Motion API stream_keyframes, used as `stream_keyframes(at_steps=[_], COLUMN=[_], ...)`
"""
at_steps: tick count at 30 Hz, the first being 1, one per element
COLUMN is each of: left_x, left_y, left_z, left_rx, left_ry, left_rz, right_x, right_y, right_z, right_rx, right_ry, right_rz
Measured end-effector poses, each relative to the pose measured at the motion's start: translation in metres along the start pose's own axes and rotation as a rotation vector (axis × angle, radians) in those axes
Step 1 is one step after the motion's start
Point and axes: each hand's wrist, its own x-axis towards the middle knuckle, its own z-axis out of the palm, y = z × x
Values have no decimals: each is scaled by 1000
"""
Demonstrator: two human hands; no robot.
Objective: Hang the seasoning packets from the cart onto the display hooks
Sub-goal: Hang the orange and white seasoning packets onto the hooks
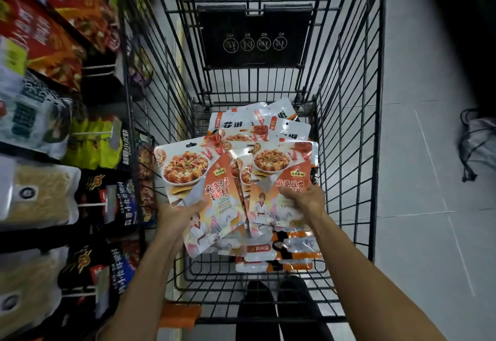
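At the far left a display of hanging bags runs along the aisle, and white display hooks stick out between the bags. The left hand grips a mapo tofu seasoning packet by its lower edge, thumb on the printed face, the other fingers hidden behind it. Just beside it, overlapping at the middle, a second packet of the same kind is pinched at its lower right part by the right hand. Both packets are lifted above the wire cart, where more seasoning packets lie in a loose heap on the bottom. Whether more packets are hidden between the two in the hands, I cannot tell. At the far right a grey bag lies on the floor.

I judge the step in hand is the picking up: packets are out of the heap but none faces a hook yet. The next move asks for a turn to the left, one packet brought with its top hole in line with a free hook tip, then slid on.
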Motion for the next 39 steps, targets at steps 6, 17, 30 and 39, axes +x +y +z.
stream_keyframes(at_steps=[6,17,30,39], left_x=[-28,-112,-380,-569], left_y=[14,25,13,-60], left_z=[-10,-34,-113,-185], left_rx=[-73,-207,-503,-505], left_ry=[-15,142,551,922], left_rz=[86,226,552,699], right_x=[-24,-71,-257,-453], right_y=[-2,-38,-137,-100], right_z=[-8,-20,-30,9], right_rx=[69,158,-211,-426], right_ry=[-33,-401,-1198,-1635], right_rz=[-2,-13,-449,-704])
